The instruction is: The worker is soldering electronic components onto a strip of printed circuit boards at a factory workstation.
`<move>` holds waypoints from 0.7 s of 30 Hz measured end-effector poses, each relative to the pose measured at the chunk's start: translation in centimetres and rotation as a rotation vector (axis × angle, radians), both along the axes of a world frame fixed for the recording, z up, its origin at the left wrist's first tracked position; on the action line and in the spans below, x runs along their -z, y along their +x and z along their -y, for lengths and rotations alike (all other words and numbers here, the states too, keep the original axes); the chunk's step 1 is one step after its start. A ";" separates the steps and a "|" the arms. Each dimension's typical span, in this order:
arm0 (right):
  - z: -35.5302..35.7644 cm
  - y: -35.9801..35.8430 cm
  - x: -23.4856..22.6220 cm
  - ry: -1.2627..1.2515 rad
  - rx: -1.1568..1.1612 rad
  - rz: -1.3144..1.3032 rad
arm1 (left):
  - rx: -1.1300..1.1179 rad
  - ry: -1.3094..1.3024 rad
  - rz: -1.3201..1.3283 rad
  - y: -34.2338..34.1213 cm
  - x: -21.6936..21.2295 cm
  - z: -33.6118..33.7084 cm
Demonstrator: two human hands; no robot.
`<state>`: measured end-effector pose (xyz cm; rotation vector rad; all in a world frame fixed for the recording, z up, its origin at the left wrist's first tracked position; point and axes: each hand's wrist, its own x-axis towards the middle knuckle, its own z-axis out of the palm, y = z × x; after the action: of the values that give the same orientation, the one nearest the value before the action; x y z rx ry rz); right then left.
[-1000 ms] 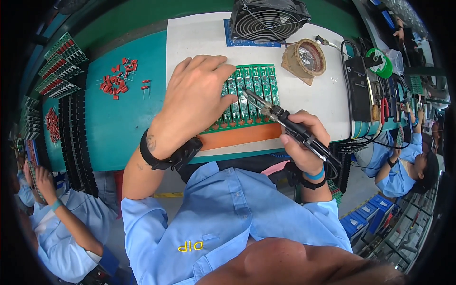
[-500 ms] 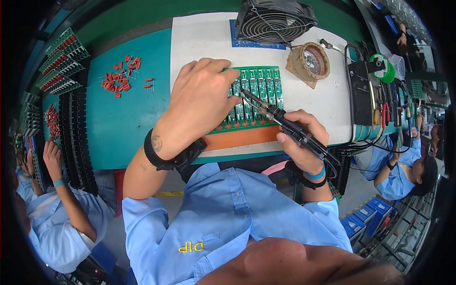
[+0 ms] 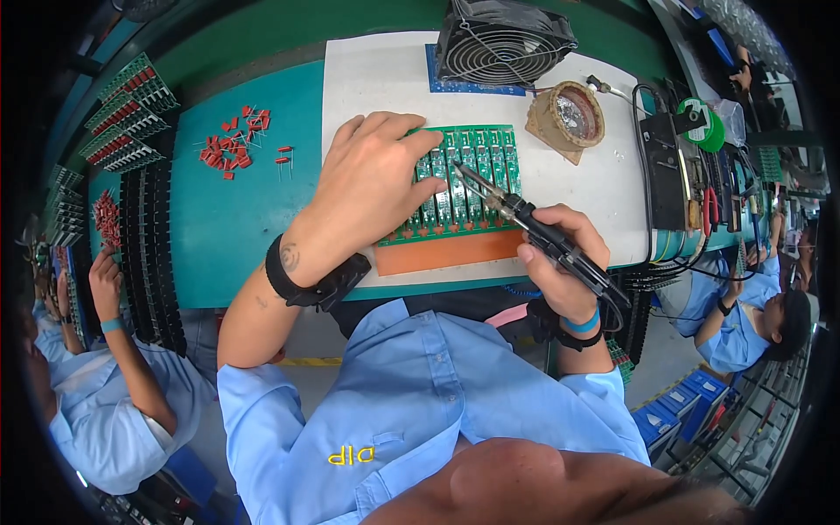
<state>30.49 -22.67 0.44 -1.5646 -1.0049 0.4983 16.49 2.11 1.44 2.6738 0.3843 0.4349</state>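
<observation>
A green circuit board panel (image 3: 477, 175), divided into several narrow strips, lies before me on an orange strip (image 3: 451, 254). My left hand (image 3: 376, 171) covers its left part, thumb and index finger pressed on the board and the other fingers reaching past the far edge. What lies under the palm is hidden. In my right hand (image 3: 569, 258) is a black soldering iron (image 3: 542, 229), fingers wrapped round its handle. The iron slants up to the left, its tip at the board close to my left index finger and thumb; exact contact is too small to tell.
A black fan (image 3: 507, 48) stands behind the board, beside a round solder pot (image 3: 573, 114). Loose red capacitors (image 3: 232, 149) lie to the left, near racked boards (image 3: 131, 109). Tools, cables and a green spool (image 3: 703, 124) crowd the right. Co-workers sit on both sides.
The iron's tip has shifted slightly right across the board, and my right hand has moved a little with it. My left hand stays on the board. The whole view has shifted slightly.
</observation>
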 end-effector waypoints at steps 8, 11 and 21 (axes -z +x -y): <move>-0.1 -0.5 0.2 0.044 -0.031 -0.021 | 0.007 -0.029 0.067 -0.5 -0.1 -0.4; -0.5 -0.7 0.6 0.023 -0.045 -0.043 | -0.007 -0.027 0.055 -1.1 -0.1 -0.6; -1.2 -0.8 0.5 -0.054 -0.049 -0.061 | -0.025 -0.033 0.020 -1.5 0.2 -0.6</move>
<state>29.69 -21.45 -0.06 -1.5659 -0.9922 0.6078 14.98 2.75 1.24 2.6335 0.4161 0.4583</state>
